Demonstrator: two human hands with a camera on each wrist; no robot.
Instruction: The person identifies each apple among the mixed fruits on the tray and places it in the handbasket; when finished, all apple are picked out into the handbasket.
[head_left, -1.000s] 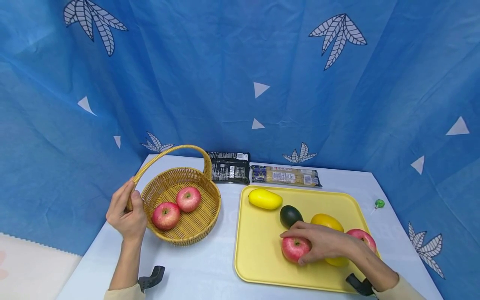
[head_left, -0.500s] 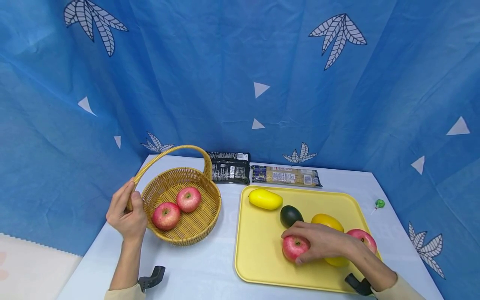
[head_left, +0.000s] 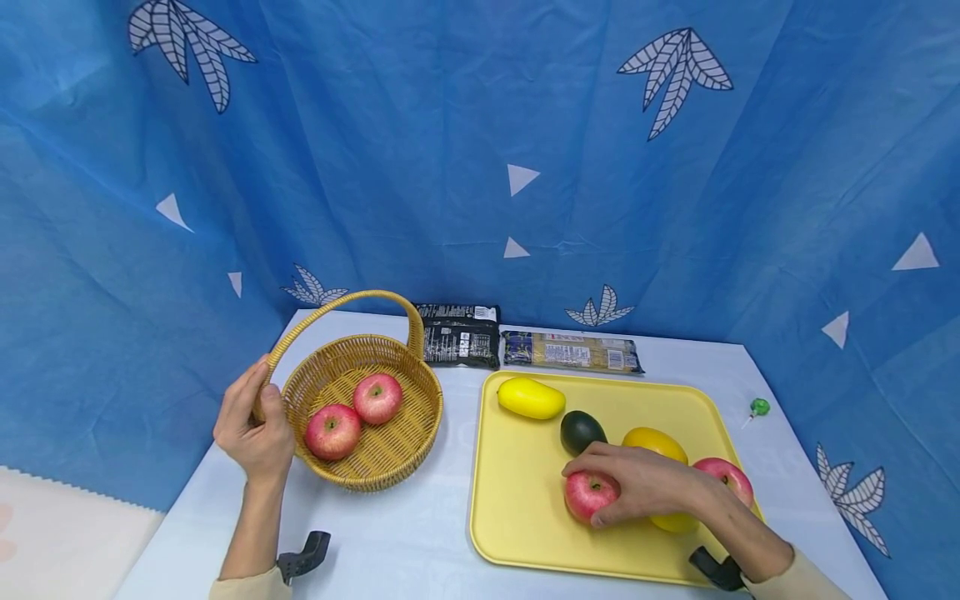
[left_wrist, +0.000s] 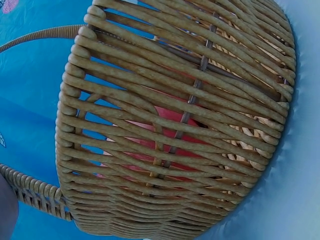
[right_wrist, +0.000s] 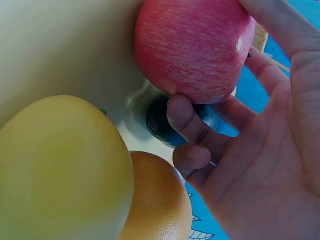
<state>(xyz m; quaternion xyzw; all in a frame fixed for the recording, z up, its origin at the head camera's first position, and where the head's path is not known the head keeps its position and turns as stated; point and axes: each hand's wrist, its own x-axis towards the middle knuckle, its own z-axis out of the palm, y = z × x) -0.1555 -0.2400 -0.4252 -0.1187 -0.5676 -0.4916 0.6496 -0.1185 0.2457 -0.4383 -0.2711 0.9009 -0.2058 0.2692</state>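
My left hand grips the near-left part of the handle of a woven basket. Two red apples lie inside it, one nearer the left and one toward the back. Over the yellow tray, my right hand holds a red apple between curled fingers and thumb. The right wrist view shows this apple in the fingers, beside a pale yellow fruit and an orange-yellow one. A dark green avocado lies just behind the hand.
On the tray, a yellow mango-like fruit lies at back left, and another red apple sits at the right, partly behind the forearm. A black package and a pasta bag lie at the back. A green lollipop is at right.
The right hand and its apple shift very slightly between the first frame and the second, then hold still. The left hand and the basket stay in place.
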